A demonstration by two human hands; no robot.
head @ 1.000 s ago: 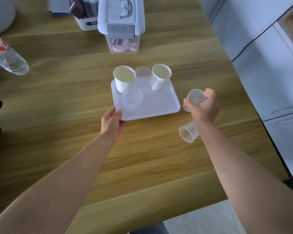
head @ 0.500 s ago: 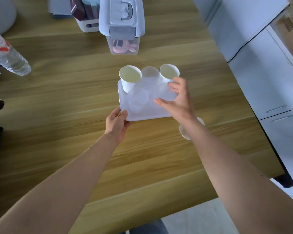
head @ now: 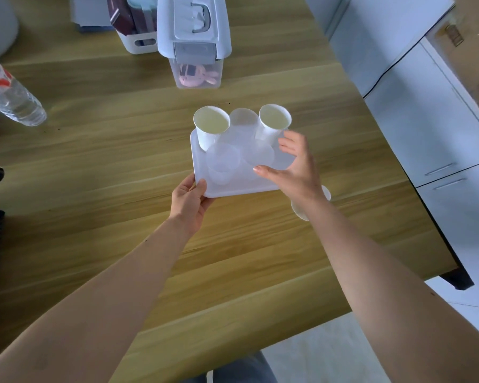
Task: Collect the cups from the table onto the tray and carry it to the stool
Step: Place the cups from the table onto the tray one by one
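Observation:
A white tray lies on the wooden table. On it stand two white paper cups and three clear plastic cups. My left hand grips the tray's near left corner. Hovering over the tray's right side, my right hand has its fingers spread beside the nearest clear cup and holds nothing. Another clear cup lies on its side on the table, mostly hidden behind my right wrist.
A lidded clear storage box and a white basket stand at the back. A water bottle lies at the left. White cabinets run along the table's right edge.
My right hand carried a clear cup to the tray, set it down and let go; its fingers are now spread. My left hand kept its grip on the tray corner.

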